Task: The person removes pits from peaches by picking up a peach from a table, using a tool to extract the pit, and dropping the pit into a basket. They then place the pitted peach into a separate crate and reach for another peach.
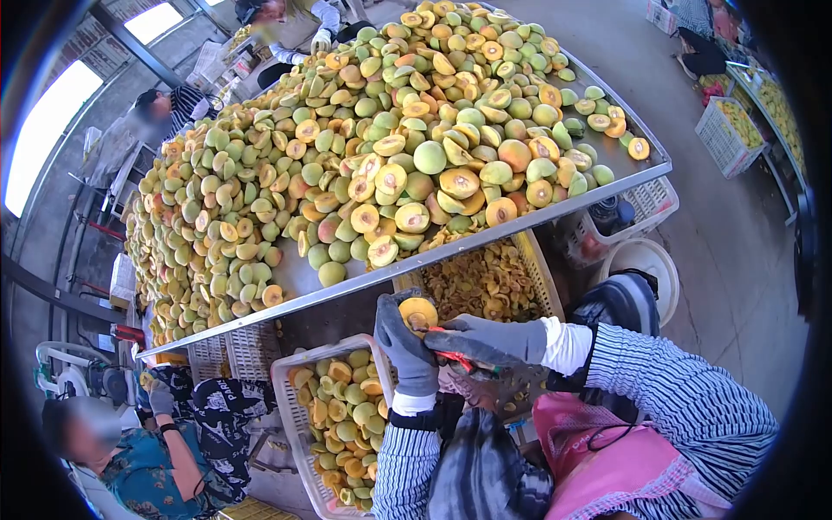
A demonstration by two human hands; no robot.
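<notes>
A: Left hand [404, 347], what's it doing?
B: Grey glove, fingers clenched round a fruit half [419, 312]. Cut face up, orange-yellow. It's held just under the rim of the metal table [485, 236], in front of the person's chest.

A: Right hand [490, 341]?
B: Grey glove too, grasping a red-handled tool [452, 354]. The hand comes in from the right and its fingertips meet the left thumb. The tool tip points twd the fruit half, but the gloves hide it, so can't tell if it touches.

A: Sleeves?
B: Both striped, w/ white cuffs. Pink apron [607, 459] over the lap.

A: What's around the hands?
B: A big heap of halved fruit [381, 147] covers the table, green skins & orange cut faces mixed. Below the hands to the left there's a white crate [290, 407] full of halves. Behind the hands, under the table, is a yellow crate [533, 260] w/ darker orange bits; can't tell exactly what they are. White bucket [646, 260] sits on the floor to the right.

A: Other ppl?
B: A co-worker [156, 459] at lower left, patterned top & grey glove, well apart from the person's hands. More ppl at the table's far side, top left, too small for detail.
</notes>
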